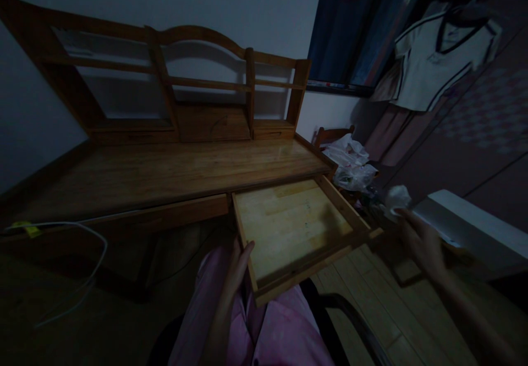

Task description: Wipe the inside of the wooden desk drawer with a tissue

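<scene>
A wooden drawer [284, 228] is pulled out of the desk above my lap, and its bare bottom shows. My left hand [238, 264] grips its left side wall, thumb over the top edge and the other fingers mostly hidden below. Off to the right of the drawer, my right hand [424, 245] is raised and slightly blurred. Its fingers pinch a crumpled white tissue or cloth [398, 198]; the dim light does not show which.
The wooden desk [185, 168] carries a shelf unit [206, 82] along the wall. White plastic bags [348, 157] lie right of it. A white cable [97, 234] hangs at the left. A white box-like object [482, 228] stands at right, below a hanging shirt [441, 63].
</scene>
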A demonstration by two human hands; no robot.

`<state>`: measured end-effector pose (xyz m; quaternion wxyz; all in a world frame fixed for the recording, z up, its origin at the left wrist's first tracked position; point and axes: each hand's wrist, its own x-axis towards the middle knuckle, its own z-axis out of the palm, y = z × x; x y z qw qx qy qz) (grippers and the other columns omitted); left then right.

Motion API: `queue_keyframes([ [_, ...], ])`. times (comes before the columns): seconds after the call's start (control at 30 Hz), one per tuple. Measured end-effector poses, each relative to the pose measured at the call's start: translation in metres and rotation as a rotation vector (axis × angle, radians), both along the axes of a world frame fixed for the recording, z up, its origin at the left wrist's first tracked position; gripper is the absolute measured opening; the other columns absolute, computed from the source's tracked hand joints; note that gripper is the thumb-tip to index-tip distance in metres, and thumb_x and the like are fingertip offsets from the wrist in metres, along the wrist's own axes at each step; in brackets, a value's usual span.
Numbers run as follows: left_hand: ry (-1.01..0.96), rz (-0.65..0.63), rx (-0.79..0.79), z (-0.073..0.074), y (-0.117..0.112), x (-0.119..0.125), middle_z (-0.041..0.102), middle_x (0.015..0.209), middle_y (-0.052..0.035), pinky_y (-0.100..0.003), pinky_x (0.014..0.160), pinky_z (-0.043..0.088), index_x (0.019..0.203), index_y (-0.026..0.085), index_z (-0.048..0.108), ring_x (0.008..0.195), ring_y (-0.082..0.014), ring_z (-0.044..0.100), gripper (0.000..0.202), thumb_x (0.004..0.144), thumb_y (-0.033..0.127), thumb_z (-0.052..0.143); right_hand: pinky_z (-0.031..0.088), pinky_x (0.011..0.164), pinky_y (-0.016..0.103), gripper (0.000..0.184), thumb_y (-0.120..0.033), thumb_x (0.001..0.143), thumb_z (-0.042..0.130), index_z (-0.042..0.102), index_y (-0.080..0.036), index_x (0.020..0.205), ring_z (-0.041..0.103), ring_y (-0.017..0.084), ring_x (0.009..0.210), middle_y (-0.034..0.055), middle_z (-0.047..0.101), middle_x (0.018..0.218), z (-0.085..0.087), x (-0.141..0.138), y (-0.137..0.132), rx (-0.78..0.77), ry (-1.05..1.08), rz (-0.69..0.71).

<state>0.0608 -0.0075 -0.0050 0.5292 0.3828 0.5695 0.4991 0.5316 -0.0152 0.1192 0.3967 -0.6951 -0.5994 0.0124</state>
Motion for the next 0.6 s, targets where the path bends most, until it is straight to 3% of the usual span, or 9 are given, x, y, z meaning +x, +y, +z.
queue_keyframes([
  [0.07,0.006,-0.016,0.003,0.004,-0.001,0.000,0.050,0.155,-0.0109,-0.038,0.116,0.041,0.150,0.023,0.036,0.143,-0.0254,0.048,0.066,0.092,0.047,0.055,0.046,0.107,0.046,0.051,-0.029,0.092,0.046,0.061,-0.014,0.138,0.060,0.033,0.128,0.0158,0.063,0.140,-0.002,-0.008,0.023,-0.058,-0.152,0.082],
  [0.13,0.022,-0.019,-0.005,0.008,-0.003,0.000,0.047,0.157,-0.0110,-0.037,0.117,0.041,0.152,0.022,0.034,0.144,-0.0254,0.046,0.067,0.093,0.047,0.054,0.045,0.107,0.040,0.050,-0.022,0.089,0.046,0.064,-0.014,0.135,0.060,0.029,0.128,0.0147,0.065,0.138,-0.011,-0.019,0.046,-0.271,-0.238,0.240],
  [0.27,0.053,-0.008,-0.031,0.007,-0.004,0.001,0.040,0.163,-0.0115,-0.039,0.118,0.040,0.155,0.020,0.030,0.149,-0.0269,0.039,0.072,0.093,0.048,0.053,0.052,0.089,0.029,0.039,-0.010,0.082,0.047,0.080,-0.017,0.102,0.072,0.024,0.102,0.0107,0.079,0.106,-0.035,-0.036,0.075,-0.760,-0.448,0.410],
  [0.43,0.126,-0.014,0.004,-0.005,0.000,0.001,0.045,0.159,-0.0123,-0.038,0.113,0.045,0.156,0.020,0.028,0.145,-0.0258,0.046,0.072,0.094,0.051,0.047,0.053,0.078,0.030,0.035,-0.006,0.080,0.046,0.080,-0.017,0.080,0.074,0.024,0.086,0.0126,0.079,0.088,-0.047,-0.049,0.084,-0.829,-0.570,0.446],
  [0.6,0.166,-0.015,0.035,-0.007,0.002,0.001,0.050,0.155,-0.0103,-0.036,0.111,0.047,0.152,0.023,0.035,0.142,-0.0228,0.050,0.065,0.094,0.051,0.046,0.051,0.082,0.036,0.030,-0.008,0.079,0.050,0.080,-0.012,0.081,0.074,0.031,0.093,0.0197,0.078,0.095,-0.048,-0.081,0.083,-0.845,-0.668,0.552],
])
